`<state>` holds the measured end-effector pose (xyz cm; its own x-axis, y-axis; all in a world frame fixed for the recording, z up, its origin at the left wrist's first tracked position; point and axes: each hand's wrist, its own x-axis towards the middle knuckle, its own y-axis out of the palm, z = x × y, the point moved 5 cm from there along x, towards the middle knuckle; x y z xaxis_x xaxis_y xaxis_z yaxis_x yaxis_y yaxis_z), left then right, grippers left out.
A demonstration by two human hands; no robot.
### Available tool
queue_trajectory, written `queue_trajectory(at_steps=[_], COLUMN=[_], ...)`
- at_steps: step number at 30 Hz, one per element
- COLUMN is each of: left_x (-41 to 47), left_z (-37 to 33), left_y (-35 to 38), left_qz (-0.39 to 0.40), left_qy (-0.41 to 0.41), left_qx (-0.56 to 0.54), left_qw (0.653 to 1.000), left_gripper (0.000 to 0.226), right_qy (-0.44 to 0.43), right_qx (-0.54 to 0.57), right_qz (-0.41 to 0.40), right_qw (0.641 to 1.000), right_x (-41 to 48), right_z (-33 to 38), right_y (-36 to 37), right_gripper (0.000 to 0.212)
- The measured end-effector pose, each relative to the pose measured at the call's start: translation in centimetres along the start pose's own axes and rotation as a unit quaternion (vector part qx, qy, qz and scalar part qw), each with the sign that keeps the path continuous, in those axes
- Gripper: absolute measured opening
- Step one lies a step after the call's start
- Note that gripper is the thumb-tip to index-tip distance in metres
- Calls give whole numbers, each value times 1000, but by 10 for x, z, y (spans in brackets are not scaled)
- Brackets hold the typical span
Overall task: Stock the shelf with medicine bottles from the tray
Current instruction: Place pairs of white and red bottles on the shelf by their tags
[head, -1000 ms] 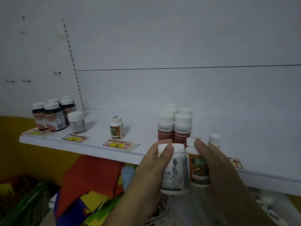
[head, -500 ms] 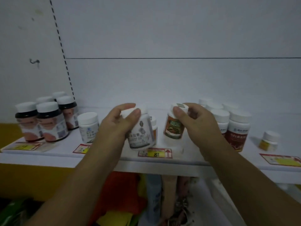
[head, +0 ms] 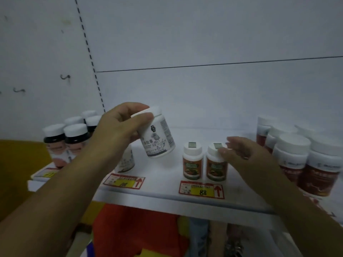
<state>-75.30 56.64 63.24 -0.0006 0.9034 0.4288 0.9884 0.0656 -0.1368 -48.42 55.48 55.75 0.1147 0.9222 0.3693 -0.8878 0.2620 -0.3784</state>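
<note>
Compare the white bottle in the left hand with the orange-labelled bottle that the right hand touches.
The white bottle hangs tilted above the shelf; the orange-labelled bottle stands upright on it. The left hand grips the white bottle near its cap; the right hand only touches the orange-labelled bottle's cap. The white bottle's label is white with dark print, the orange-labelled bottle's orange-brown. Both have white caps.

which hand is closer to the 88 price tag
Right. The right hand touches the cap of a small bottle just behind the price tag; the left hand holds a white bottle up and further left.
</note>
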Motion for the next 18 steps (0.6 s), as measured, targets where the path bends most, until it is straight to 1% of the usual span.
queue_trajectory(at_steps=[2,3,4,5,6,8,9,10,12,14,16,18], left_x=[2,3,4,5,6,8,8,9,11,12,16,22], left_z=[-10,-16,-20,-23,-27,-31,-30,-28,-20,-11,-1,7], left_y=[-8,-11,-13,-14,-14,-13,-15,-17,-22,-28,-32,-34], left_qz=[-2,-3,-1,2,8,17,17,14,12,29,59,86], left_qy=[2,5,8,10,12,18,21,21,18,16,23,36], left_qx=[26,38,52,69,90,126,134,134,123,126,192,291], left_qw=[1000,999,999,998,996,992,991,991,992,991,979,952], left_gripper=[11,12,14,16,19,27,30,32,33,32,32,30], right_qy=[-92,-136,-176,-206,-218,-214,-212,-211,-219,-217,-209,-190], right_qx=[55,83,97,92,70,6,-16,-30,-48,-72,-119,-169], right_qz=[-76,-81,-55,-10,42,131,155,164,154,142,131,122], right_qw=[991,984,978,974,972,968,965,963,962,963,962,959], right_x=[-9,-11,-9,-5,1,12,17,21,27,33,39,43], right_z=[33,54,74,93,109,133,139,143,143,139,135,131], right_y=[-15,-15,-9,4,21,58,73,84,97,105,114,127], right_gripper=[41,33,28,28,34,58,66,69,63,54,49,48])
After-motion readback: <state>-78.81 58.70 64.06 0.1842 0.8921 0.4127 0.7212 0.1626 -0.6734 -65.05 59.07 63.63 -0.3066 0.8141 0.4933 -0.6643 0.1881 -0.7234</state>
